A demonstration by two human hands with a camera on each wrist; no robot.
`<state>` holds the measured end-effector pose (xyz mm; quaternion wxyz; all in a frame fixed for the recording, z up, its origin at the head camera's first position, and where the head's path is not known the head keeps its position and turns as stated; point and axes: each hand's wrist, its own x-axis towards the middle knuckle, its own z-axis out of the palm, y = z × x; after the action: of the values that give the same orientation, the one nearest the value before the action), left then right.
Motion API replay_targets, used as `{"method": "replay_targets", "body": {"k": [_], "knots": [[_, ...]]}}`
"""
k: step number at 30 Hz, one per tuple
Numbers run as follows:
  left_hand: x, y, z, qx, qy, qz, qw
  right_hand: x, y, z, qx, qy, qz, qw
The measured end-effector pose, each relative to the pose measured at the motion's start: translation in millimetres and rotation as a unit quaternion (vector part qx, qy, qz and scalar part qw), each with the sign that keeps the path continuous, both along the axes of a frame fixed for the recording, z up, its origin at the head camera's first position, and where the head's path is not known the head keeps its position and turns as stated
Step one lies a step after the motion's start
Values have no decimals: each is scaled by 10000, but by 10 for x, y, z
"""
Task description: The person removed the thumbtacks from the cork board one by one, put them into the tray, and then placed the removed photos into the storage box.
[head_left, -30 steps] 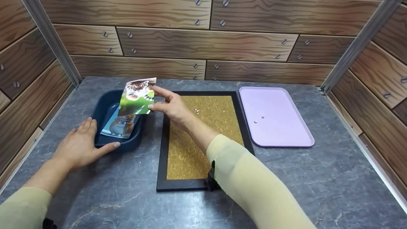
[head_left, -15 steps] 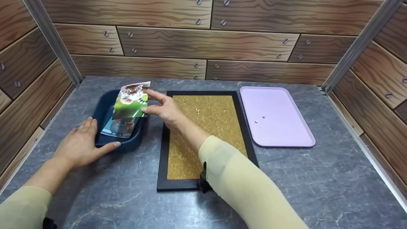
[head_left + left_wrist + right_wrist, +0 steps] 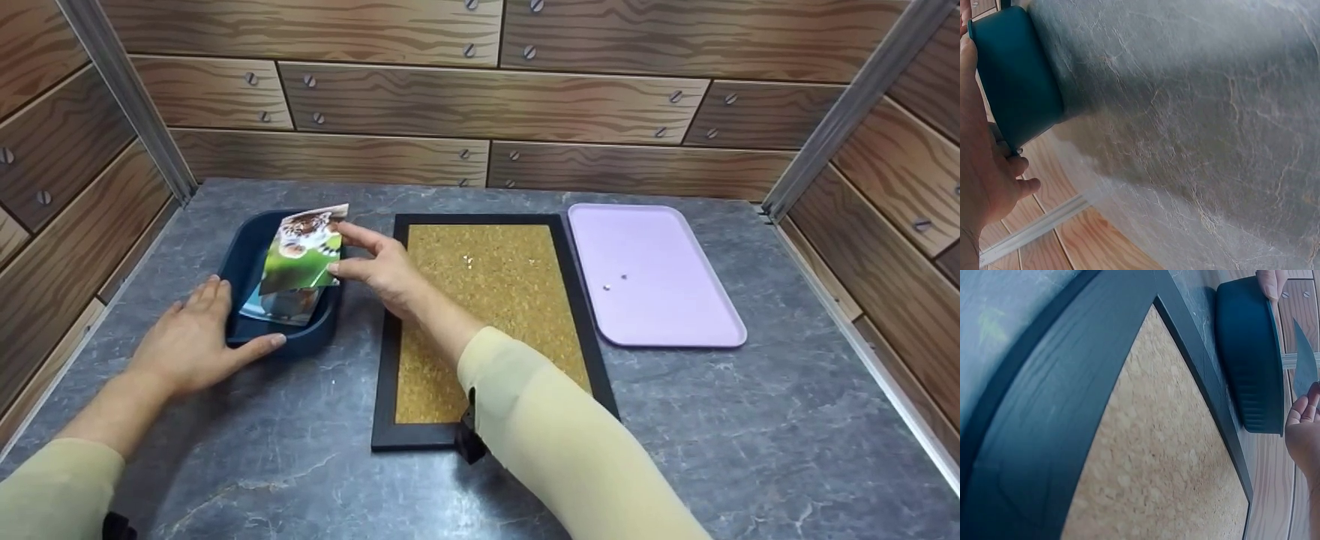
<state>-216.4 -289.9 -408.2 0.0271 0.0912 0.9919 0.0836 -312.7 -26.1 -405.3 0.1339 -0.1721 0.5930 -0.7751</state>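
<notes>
The tiger photo [image 3: 304, 244] is in the upper left part of the head picture, just over the dark blue tub [image 3: 241, 259]. The right hand [image 3: 382, 266] pinches its right edge between thumb and fingers. The photo is tilted, and its low end is close to another picture [image 3: 281, 306] that lies in the tub. I cannot tell if the two touch.

The left hand [image 3: 187, 341] lies flat, fingers straight, against the near left side of the tub and holds nothing.

It looks like the photo is being put down into the tub. The next move would need the fingers to let go once the photo lies flat.

Right of the tub lies a cork board [image 3: 487, 315] with a black frame. Farther right is a light purple tray [image 3: 675, 300] with two tiny bits [image 3: 615, 281] on it, too small to name. All sit on a grey table [image 3: 750, 435].

In the right wrist picture only a thin edge of the photo shows. The left wrist picture shows the tub's outside, not what is in it.
</notes>
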Motion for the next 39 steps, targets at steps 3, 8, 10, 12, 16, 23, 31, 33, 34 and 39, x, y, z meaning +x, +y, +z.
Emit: {"method": "replay_targets", "body": {"k": [3,8,10,12,16,23,31,33,34,39], "knots": [[3,-8,-7,13,-13,22,10000,11,-45,-12,-17,24,35,10000],[10,-17,-21,19,-42,56,10000,27,-124,-30,0,71,120,9999],[13,-21,-24,32,-66,68,9999,32,-152,-39,34,60,139,9999],[16,-23,-25,51,-79,75,9999,38,-177,-44,63,40,145,9999],[22,-27,-25,58,-71,73,9999,43,-219,-43,92,37,148,9998],[28,-24,-21,64,19,18,10000,43,-262,-69,225,111,140,9996],[9,-10,-14,21,3,14,10000,18,-249,-58,534,143,89,9984],[5,-6,-13,28,2,25,10000,12,-236,-43,633,116,135,9978],[4,-4,-11,30,-5,29,10000,11,-228,-35,679,99,159,9975],[-4,-3,-6,37,-43,51,10000,-3,-200,-9,823,68,310,9961]]}}
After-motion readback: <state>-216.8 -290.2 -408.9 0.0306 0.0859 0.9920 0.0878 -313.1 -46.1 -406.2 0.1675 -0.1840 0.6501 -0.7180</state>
